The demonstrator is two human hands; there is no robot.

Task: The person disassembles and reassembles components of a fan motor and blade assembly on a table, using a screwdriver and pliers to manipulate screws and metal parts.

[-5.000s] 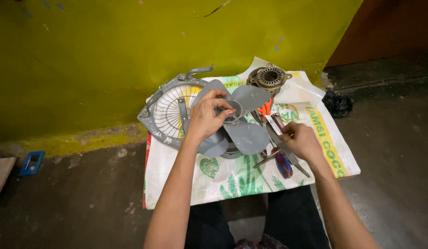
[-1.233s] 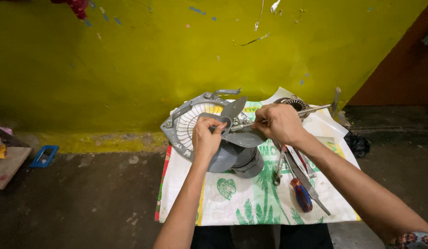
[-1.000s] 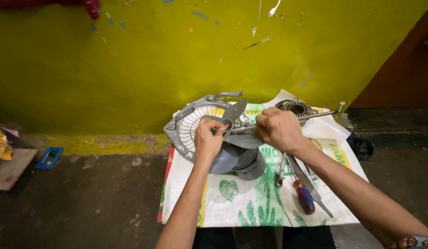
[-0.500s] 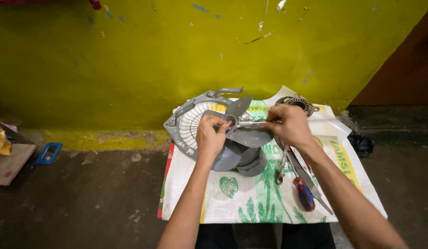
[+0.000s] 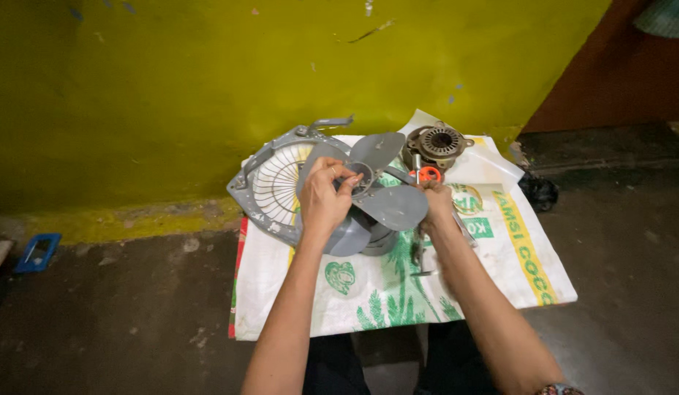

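Fan blade assembly, grey plastic with broad rounded blades about a central hub, sits on the printed woven sack, which is spread over the dark floor at the foot of the yellow-green wall; all places below are given from this fan.

Sack: white, with green palm prints and a yellow border strip, lying beneath the fan and reaching out toward the viewer and to the right of it.

Fan guard: a grey round frame with fine radial ribs, just left of the fan and partly behind it, nearest the wall.

Motor stator: a round metal body with visible windings, beyond the fan to its upper right, near but apart from the blades.

Left hand: laid over the left part of the fan, fingers curled to the hub and closed lightly about it.

Right hand: at the fan's right edge, fingers closed on a tool with an orange handle; how firm the grip is cannot be told.

Blue object: small, on the floor far to the left of the fan.
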